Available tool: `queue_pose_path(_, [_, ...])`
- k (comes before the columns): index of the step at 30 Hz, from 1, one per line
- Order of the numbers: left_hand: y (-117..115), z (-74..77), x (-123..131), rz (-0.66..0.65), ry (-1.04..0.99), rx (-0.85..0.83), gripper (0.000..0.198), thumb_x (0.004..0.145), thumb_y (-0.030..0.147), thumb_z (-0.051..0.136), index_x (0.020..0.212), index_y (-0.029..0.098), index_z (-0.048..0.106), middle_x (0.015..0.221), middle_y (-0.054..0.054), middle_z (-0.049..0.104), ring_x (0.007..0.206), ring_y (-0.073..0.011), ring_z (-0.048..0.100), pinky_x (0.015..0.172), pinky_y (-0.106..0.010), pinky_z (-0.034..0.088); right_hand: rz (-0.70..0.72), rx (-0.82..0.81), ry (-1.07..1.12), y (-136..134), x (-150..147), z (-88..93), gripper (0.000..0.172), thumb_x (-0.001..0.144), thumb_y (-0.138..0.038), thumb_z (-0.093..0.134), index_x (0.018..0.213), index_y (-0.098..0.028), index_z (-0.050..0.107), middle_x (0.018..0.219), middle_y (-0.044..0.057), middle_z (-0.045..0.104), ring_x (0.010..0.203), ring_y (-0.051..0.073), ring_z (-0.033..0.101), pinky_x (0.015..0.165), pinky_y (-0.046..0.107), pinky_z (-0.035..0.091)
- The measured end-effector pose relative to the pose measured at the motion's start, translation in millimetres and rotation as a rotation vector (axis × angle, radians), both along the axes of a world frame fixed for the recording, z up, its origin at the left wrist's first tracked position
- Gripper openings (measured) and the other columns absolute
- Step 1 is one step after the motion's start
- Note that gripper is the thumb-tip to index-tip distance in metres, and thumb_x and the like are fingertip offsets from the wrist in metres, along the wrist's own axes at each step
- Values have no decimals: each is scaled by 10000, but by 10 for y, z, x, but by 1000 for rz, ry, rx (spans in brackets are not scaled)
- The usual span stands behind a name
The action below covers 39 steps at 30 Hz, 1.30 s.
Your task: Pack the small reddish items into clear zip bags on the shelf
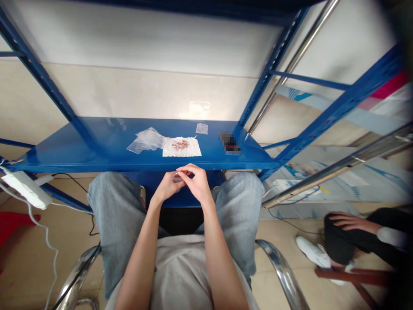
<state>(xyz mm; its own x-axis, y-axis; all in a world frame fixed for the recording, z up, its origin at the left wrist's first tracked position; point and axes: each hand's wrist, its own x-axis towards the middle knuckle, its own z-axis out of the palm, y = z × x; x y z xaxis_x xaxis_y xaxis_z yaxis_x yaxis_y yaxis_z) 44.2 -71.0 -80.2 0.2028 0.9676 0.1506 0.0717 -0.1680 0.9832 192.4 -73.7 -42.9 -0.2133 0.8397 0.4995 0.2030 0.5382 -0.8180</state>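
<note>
Far left, a white power strip [24,188] lies tilted near the end of a blue metal shelf [97,146]. Moving right along that shelf, there's a crumpled clear plastic bag [146,140], just touching a white paper square [180,147] with a pink pattern. Down below the shelf's front edge, over the knees, the left hand [166,186] and right hand [196,183] meet, fingertips pressed together, pinching a small clear piece [177,177] between them, right at the hands' centre. Further along the shelf, a small clear bag [201,128] and then a blurred dark object [230,144]. Lower right, a co-worker's hand [350,222] rests spread on a black trouser leg [342,234].
</note>
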Motion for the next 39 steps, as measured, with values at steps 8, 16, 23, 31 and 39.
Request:
queue_pose_path(8, [20, 7, 22, 21, -111, -3, 326, 771, 411, 791, 886, 114, 723, 723, -24, 649, 605, -119, 547, 558, -223, 433, -4, 83, -186, -33, 84, 157, 152, 968, -237, 617, 978, -255, 768, 975, 45, 717, 984, 220, 631, 912, 378, 498])
queue_pose_path(16, [-49, 63, 39, -53, -202, -100, 367, 779, 474, 805, 899, 137, 725, 791, -56, 694, 583, -108, 566, 538, -227, 456, -38, 94, 152, -129, 31, 435, 198, 999, -355, 579, 1085, -273, 737, 1087, 53, 712, 1003, 210, 672, 845, 338, 538])
queue_pose_path(23, [-89, 148, 21, -86, -186, -114, 397, 765, 511, 815, 842, 137, 706, 760, -53, 691, 592, -119, 592, 542, -228, 468, -140, 185, 521, 23, -261, 1041, 303, 1027, -463, 477, 1169, -265, 657, 923, 30, 642, 894, 179, 659, 817, 331, 552])
queue_pose_path(31, [-132, 221, -9, -67, -296, -117, 403, 791, 505, 796, 935, 137, 718, 751, -52, 698, 658, -152, 635, 571, -249, 509, -308, 10, 377, -150, -196, 290, 218, 975, -392, 536, 968, -225, 676, 915, 53, 692, 853, 196, 653, 739, 307, 530])
queue_pose_path(39, [-151, 281, 11, -47, -419, -29, 310, 784, 416, 831, 886, 145, 720, 770, -50, 731, 716, -162, 687, 718, -281, 555, -27, -70, 121, -18, -25, 201, 184, 901, -405, 671, 876, -226, 705, 953, 38, 700, 819, 195, 657, 704, 303, 525])
